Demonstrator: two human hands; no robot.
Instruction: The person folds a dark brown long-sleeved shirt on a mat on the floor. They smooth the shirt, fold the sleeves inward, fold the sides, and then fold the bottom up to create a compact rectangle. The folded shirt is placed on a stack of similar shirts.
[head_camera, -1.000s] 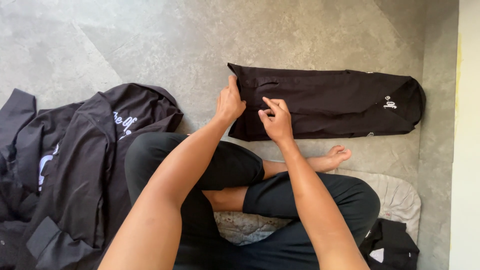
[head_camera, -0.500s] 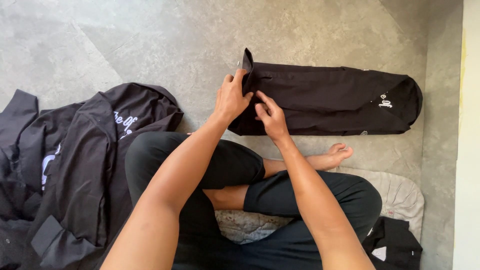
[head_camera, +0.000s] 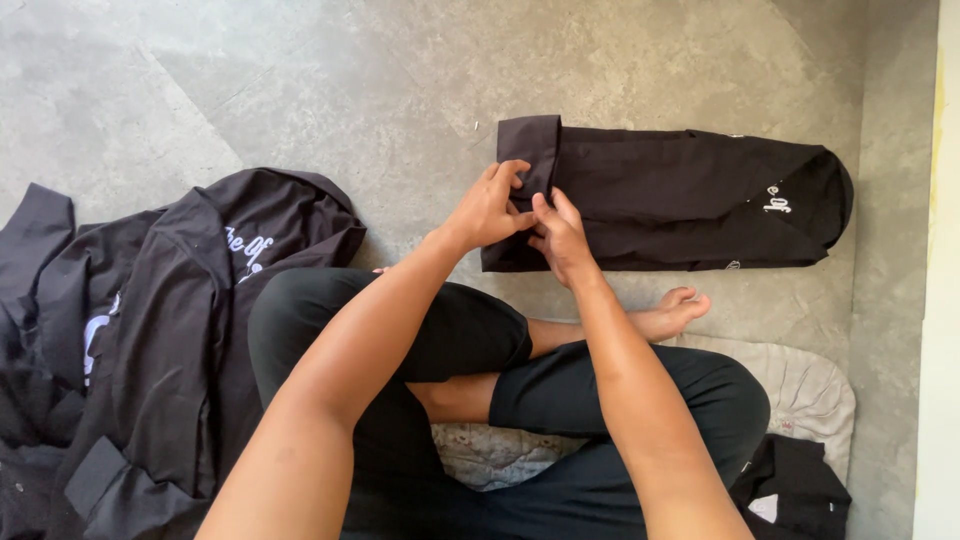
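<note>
A black garment (head_camera: 690, 205), folded into a long narrow strip, lies on the grey floor ahead of my crossed legs. Its left end (head_camera: 530, 150) is turned over into a short flap. My left hand (head_camera: 490, 205) pinches that flap's edge. My right hand (head_camera: 560, 235) sits just beside it, fingers pressing the same fold. A small white print shows near the strip's right end.
A heap of black jackets with white print (head_camera: 150, 330) lies on the floor to my left. I sit on a pale cushion (head_camera: 800, 385). Another dark garment (head_camera: 795, 485) lies at the lower right. A pale wall edge (head_camera: 940, 300) runs along the right.
The left end of the folded garment has been lifted and turned over to the right into a flap. Both hands moved with it and now hold the fold.
</note>
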